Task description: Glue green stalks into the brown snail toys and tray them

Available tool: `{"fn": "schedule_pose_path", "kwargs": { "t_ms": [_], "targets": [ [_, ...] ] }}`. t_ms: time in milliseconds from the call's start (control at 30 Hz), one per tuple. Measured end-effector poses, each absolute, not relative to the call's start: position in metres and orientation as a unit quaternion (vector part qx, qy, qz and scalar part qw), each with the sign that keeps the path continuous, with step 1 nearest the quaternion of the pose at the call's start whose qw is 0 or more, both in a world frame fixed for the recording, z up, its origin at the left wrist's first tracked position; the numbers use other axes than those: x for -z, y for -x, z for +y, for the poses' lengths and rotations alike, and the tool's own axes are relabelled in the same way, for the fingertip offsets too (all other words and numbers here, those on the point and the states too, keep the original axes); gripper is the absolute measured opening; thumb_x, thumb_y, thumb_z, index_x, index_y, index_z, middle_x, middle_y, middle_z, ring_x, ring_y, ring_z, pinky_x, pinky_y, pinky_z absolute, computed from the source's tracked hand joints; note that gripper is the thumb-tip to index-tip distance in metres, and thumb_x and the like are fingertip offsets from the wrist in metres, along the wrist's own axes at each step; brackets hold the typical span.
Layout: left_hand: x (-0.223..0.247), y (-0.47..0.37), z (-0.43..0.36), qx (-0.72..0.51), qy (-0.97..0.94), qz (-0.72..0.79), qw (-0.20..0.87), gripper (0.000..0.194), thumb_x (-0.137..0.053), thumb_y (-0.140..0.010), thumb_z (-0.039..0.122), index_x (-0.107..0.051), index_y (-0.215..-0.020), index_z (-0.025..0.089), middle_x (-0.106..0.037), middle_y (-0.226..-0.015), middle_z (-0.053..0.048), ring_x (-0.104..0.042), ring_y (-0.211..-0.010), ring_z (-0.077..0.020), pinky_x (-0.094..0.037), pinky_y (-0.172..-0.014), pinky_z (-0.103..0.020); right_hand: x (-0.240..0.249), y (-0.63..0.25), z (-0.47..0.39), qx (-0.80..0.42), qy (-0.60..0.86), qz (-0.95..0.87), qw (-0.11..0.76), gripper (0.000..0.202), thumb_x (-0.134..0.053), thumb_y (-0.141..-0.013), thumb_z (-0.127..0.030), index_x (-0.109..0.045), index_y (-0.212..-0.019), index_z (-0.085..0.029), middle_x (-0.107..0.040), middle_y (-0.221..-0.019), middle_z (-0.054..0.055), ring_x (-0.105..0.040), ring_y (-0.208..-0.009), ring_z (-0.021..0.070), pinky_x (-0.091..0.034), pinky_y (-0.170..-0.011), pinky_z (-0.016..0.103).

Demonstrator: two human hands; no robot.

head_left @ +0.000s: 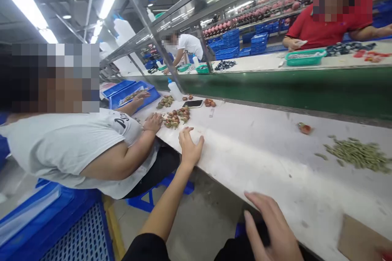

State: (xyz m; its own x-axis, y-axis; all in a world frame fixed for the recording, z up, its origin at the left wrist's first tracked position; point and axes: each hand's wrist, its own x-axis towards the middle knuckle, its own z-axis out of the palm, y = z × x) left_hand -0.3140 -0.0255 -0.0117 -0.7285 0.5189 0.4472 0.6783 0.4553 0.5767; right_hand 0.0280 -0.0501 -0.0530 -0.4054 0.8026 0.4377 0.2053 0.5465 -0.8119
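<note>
My left hand (191,147) rests at the near edge of the white table (245,138), thumb and fingers apart, with nothing visible between them. It is nearest to a cluster of small red-and-green pieces (176,117). My right hand (272,228) is over the table's front edge at the bottom, its thumb and fingers spread and holding nothing. Up the table to the right lie a pile of small green pieces (358,153) and one red-and-green piece (305,128).
A person in a light shirt (70,147) sits at the left, hands by the cluster. Beyond it are a phone (193,104), a white bottle (174,89) and blue trays (131,94). Brown cardboard (361,238) lies bottom right. Two people work across the green divider (275,89).
</note>
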Motion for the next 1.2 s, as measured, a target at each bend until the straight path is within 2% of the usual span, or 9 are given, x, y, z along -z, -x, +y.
{"fn": "schedule_pose_path", "kwargs": {
  "t_ms": [67, 133, 233, 333, 533, 700, 833, 1000, 1200],
  "targets": [
    [0.013, 0.35, -0.026, 0.351, 0.293, -0.879, 0.138, 0.058, -0.086, -0.111, 0.043, -0.069, -0.162, 0.022, -0.059, -0.18, -0.017, -0.058, -0.164, -0.0442, -0.051, -0.134, -0.074, 0.058, 0.023, -0.033, -0.343, 0.278, -0.805, 0.397, 0.035, -0.056, -0.123, -0.036, -0.068, -0.156, -0.03, -0.081, -0.149, 0.015, -0.082, -0.139, 0.0365, -0.076, -0.107, 0.052],
    [0.011, 0.381, -0.024, 0.32, 0.249, -0.901, 0.152, 0.066, -0.087, -0.11, 0.044, -0.065, -0.169, 0.024, -0.051, -0.188, -0.017, -0.05, -0.172, -0.0472, -0.045, -0.139, -0.078, 0.064, 0.07, -0.019, -0.32, 0.267, -0.836, 0.356, 0.042, -0.054, -0.12, -0.034, -0.065, -0.159, -0.024, -0.075, -0.161, 0.021, -0.074, -0.151, 0.0413, -0.072, -0.117, 0.062],
    [0.005, 0.421, -0.013, 0.281, 0.217, -0.923, 0.151, 0.074, -0.088, -0.109, 0.045, -0.061, -0.174, 0.025, -0.041, -0.195, -0.017, -0.04, -0.178, -0.0496, -0.037, -0.143, -0.08, 0.069, 0.123, -0.007, -0.278, 0.282, -0.867, 0.303, 0.048, -0.056, -0.114, -0.033, -0.066, -0.157, -0.014, -0.069, -0.166, 0.03, -0.068, -0.158, 0.0489, -0.063, -0.126, 0.073],
    [-0.004, 0.453, 0.001, 0.251, 0.207, -0.935, 0.142, 0.079, -0.088, -0.108, 0.047, -0.058, -0.178, 0.026, -0.036, -0.198, -0.017, -0.033, -0.182, -0.0505, -0.031, -0.145, -0.082, 0.067, 0.155, 0.002, -0.261, 0.282, -0.881, 0.277, 0.053, -0.059, -0.111, -0.034, -0.068, -0.156, -0.008, -0.067, -0.166, 0.035, -0.064, -0.16, 0.053, -0.055, -0.132, 0.078],
    [-0.01, 0.487, 0.012, 0.195, 0.226, -0.945, 0.133, 0.077, -0.089, -0.107, 0.053, -0.062, -0.174, 0.025, -0.036, -0.198, -0.017, -0.032, -0.183, -0.049, -0.028, -0.147, -0.079, 0.053, 0.222, 0.035, -0.262, 0.274, -0.893, 0.242, 0.066, -0.063, -0.11, -0.037, -0.063, -0.166, -0.003, -0.061, -0.176, 0.034, -0.059, -0.167, 0.0505, -0.046, -0.14, 0.072],
    [-0.015, 0.506, 0.01, 0.152, 0.249, -0.948, 0.127, 0.073, -0.088, -0.108, 0.055, -0.066, -0.17, 0.024, -0.045, -0.194, -0.018, -0.042, -0.179, -0.0474, -0.034, -0.145, -0.078, 0.044, 0.267, 0.05, -0.277, 0.258, -0.9, 0.217, 0.067, -0.069, -0.11, -0.036, -0.064, -0.166, 0.0, -0.062, -0.174, 0.037, -0.055, -0.169, 0.0531, -0.037, -0.143, 0.078],
    [-0.019, 0.516, 0.013, 0.129, 0.283, -0.943, 0.116, 0.07, -0.086, -0.11, 0.055, -0.067, -0.169, 0.023, -0.059, -0.183, -0.018, -0.056, -0.169, -0.045, -0.042, -0.141, -0.076, 0.038, 0.288, 0.059, -0.296, 0.215, -0.906, 0.211, 0.067, -0.068, -0.11, -0.029, -0.062, -0.172, -0.005, -0.059, -0.18, 0.033, -0.053, -0.173, 0.0473, -0.04, -0.144, 0.072],
    [-0.007, 0.519, 0.015, 0.122, 0.338, -0.926, 0.117, 0.058, -0.083, -0.112, 0.055, -0.074, -0.159, 0.024, -0.075, -0.163, -0.015, -0.069, -0.154, -0.0386, -0.048, -0.137, -0.07, 0.031, 0.331, 0.085, -0.332, 0.164, -0.902, 0.222, 0.068, -0.058, -0.111, -0.022, -0.057, -0.176, -0.002, -0.058, -0.181, 0.032, -0.057, -0.17, 0.0421, -0.051, -0.14, 0.062],
    [0.005, 0.529, 0.01, 0.141, 0.348, -0.917, 0.136, 0.054, -0.081, -0.11, 0.054, -0.077, -0.155, 0.024, -0.076, -0.161, -0.016, -0.071, -0.15, -0.0386, -0.049, -0.135, -0.064, 0.021, 0.4, 0.117, -0.36, 0.096, -0.893, 0.255, 0.068, -0.05, -0.112, -0.016, -0.057, -0.179, -0.007, -0.05, -0.191, 0.022, -0.044, -0.18, 0.0331, -0.039, -0.149, 0.053]
  ]
}}
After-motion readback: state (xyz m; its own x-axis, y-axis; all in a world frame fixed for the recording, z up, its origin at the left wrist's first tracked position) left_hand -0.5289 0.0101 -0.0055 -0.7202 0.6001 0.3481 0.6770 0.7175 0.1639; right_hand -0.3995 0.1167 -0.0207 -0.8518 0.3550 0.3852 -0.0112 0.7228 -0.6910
